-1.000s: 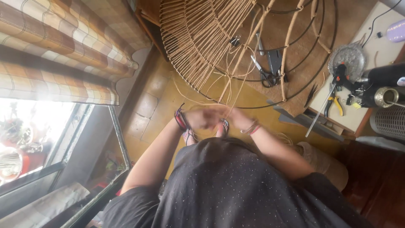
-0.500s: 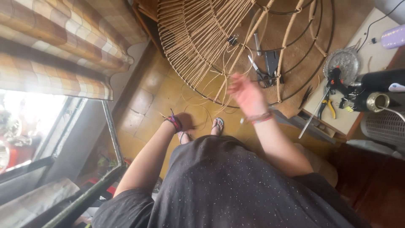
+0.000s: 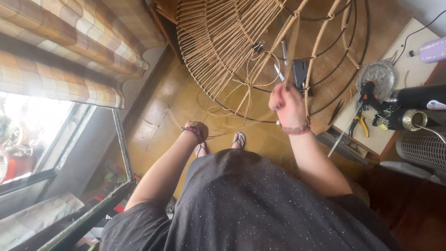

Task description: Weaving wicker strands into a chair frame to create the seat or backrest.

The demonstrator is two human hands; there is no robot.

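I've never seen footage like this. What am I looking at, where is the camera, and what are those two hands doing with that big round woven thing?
There is no machine here: a person wears a camera on the head, so you look straight down over their dark dress to the tiled floor. In front stands a large round wire frame, partly woven with pale cane. The right hand is raised at the frame, pinching a cane strand. The left hand is lower, near the floor, and seems to grip loose strands trailing from the frame. To the right, a side table carries pliers, a dark bottle and other tools.
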